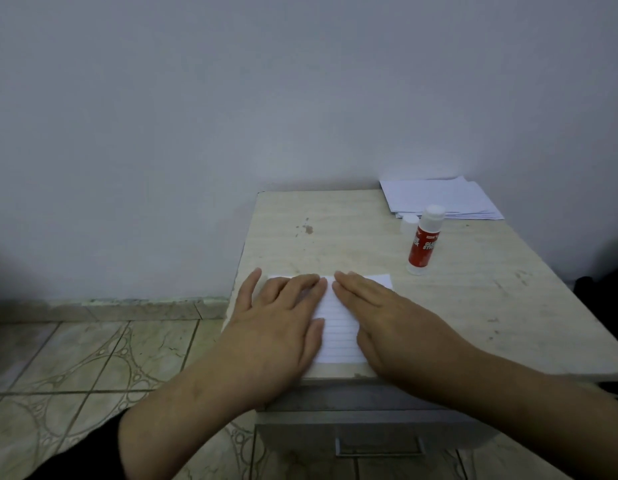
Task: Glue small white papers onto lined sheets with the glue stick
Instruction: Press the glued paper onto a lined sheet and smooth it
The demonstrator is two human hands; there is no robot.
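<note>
Head view: my left hand (283,320) and right hand (387,317), fingers flat, gripping nothing, press the white lined paper sheet (338,337); next, probably, the red-and-white glue stick (423,239) standing beyond it.

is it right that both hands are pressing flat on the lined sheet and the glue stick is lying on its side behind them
Not quite. The head view shows the glue stick standing upright, not lying on its side. The rest holds: the left hand and right hand both press flat on the lined sheet, with the glue stick behind them on the table.
</note>
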